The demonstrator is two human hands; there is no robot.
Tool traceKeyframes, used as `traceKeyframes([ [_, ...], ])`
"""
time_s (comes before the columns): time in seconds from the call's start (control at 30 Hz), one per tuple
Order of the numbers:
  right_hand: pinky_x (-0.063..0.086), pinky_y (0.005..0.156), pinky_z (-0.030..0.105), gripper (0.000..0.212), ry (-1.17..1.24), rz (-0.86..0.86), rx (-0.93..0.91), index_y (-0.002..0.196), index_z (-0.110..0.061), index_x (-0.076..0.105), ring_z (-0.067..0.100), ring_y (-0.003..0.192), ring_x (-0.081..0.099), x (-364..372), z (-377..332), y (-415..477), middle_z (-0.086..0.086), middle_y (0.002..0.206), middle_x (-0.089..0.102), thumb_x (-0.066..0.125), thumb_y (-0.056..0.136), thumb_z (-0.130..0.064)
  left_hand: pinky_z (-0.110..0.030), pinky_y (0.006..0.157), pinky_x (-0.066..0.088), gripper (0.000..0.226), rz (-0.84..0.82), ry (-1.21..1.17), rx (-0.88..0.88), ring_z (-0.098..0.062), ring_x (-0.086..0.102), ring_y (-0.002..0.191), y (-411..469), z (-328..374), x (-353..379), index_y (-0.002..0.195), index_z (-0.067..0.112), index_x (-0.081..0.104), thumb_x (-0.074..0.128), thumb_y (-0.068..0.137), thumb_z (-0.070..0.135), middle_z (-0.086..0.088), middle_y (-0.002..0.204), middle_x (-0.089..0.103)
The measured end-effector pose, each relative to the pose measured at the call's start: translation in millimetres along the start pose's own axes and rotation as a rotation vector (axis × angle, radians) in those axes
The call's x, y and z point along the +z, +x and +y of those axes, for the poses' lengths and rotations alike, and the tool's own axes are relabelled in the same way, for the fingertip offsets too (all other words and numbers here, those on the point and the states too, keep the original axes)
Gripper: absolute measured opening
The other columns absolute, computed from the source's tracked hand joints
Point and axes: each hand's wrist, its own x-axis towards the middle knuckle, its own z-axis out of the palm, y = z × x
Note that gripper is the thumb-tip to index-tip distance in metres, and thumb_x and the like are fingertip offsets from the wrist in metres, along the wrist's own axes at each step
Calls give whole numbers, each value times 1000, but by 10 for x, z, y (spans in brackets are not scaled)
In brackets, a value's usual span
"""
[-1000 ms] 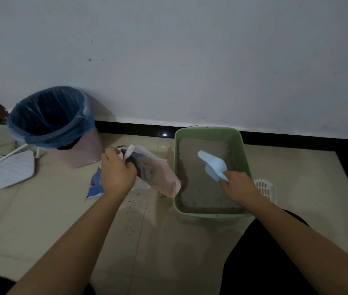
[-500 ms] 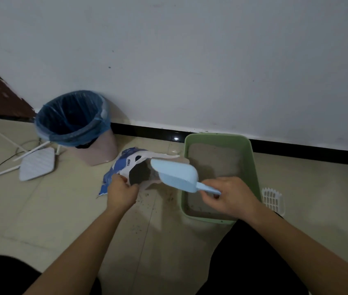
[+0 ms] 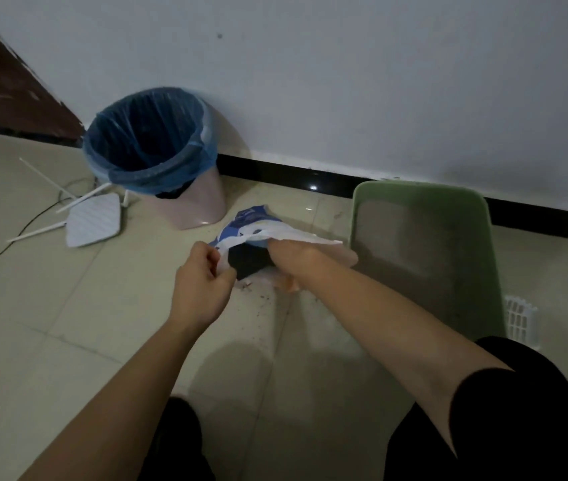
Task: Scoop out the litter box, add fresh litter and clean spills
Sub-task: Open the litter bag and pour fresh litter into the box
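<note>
A green litter box point(image 3: 483, 244) with grey litter inside stands on the floor against the wall at the right. Left of it lies a blue and white litter bag point(image 3: 251, 222) with its mouth held open. My left hand point(image 3: 201, 289) pinches the near edge of the bag's mouth. My right hand point(image 3: 293, 253) reaches into the bag's opening; its fingers and the blue scoop are hidden inside. Dark litter grains point(image 3: 268, 307) are scattered on the tiles below the bag.
A pink bin with a blue liner point(image 3: 150, 151) stands by the wall at the left. A white router with antennas point(image 3: 93, 223) and a cable lie on the floor further left. A white slotted scoop point(image 3: 520, 315) lies right of the litter box.
My right hand carried the blue scoop out of the litter box, leftward, and into the bag's mouth. My left hand kept hold of the bag's edge. The camera turned left.
</note>
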Motion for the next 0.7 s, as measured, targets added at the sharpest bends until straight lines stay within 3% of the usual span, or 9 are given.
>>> traceKeyframes([
  [0.07, 40, 83, 27, 32, 106, -19, 66, 109, -10, 49, 17, 76, 50, 106, -106, 188, 8, 85, 50, 63, 92, -33, -23, 50, 35, 17, -3, 12, 43, -13, 49, 60, 61, -22, -28, 88, 16, 46, 61, 85, 8, -3, 73, 57],
  [0.17, 41, 100, 31, 33, 227, 11, 105, 116, -11, 49, 21, 99, 55, 167, -114, 404, 9, 104, 55, 56, 96, -36, -28, 50, 41, 19, -7, -20, 46, -18, 54, 61, 121, -97, -100, 89, 20, 45, 61, 85, 10, -7, 76, 60],
  [0.27, 42, 94, 30, 27, 18, -21, 28, 117, -17, 51, 21, 105, 55, 328, -51, 693, 8, 110, 56, 52, 99, -36, -39, 54, 46, 22, 41, -64, 18, -28, 56, 64, 187, -145, -235, 86, 23, 44, 60, 83, 8, -15, 77, 62],
  [0.4, 47, 85, 35, 33, -174, -92, -129, 125, -17, 57, 22, 95, 59, 218, -72, 715, 7, 118, 61, 59, 96, -32, -37, 53, 45, 23, 79, -146, -83, -24, 54, 58, 318, -243, -427, 95, 14, 46, 60, 80, 3, -16, 75, 63],
  [0.5, 32, 111, 36, 60, -361, -119, -261, 147, -15, 40, 27, 133, 41, 86, -72, 602, 7, 150, 40, 64, 94, -28, -36, 55, 44, 28, -33, -132, -82, -21, 51, 61, 337, -284, -476, 95, 13, 49, 64, 76, -2, -18, 76, 61],
  [0.57, 31, 114, 39, 61, -434, -129, -246, 147, -16, 41, 29, 136, 40, 136, 60, 846, 8, 151, 41, 65, 92, -31, -29, 53, 42, 27, -143, -135, -67, -19, 49, 63, 323, -312, -463, 98, 10, 53, 66, 78, -3, -17, 77, 58],
  [0.63, 38, 109, 34, 66, -434, -171, -217, 146, -24, 40, 23, 129, 49, 208, 185, 1120, 4, 145, 49, 61, 90, -52, -27, 56, 43, 27, -233, -240, -84, -17, 51, 68, 352, -348, -469, 103, 9, 57, 73, 82, 11, -12, 84, 59],
  [0.7, 38, 96, 23, 68, -413, -187, -132, 143, -23, 42, 17, 113, 54, 114, 131, 885, 0, 140, 52, 60, 88, -59, -32, 72, 48, 46, -307, -320, -142, -15, 60, 83, 436, -386, -486, 109, 14, 61, 71, 80, 49, -3, 92, 66],
])
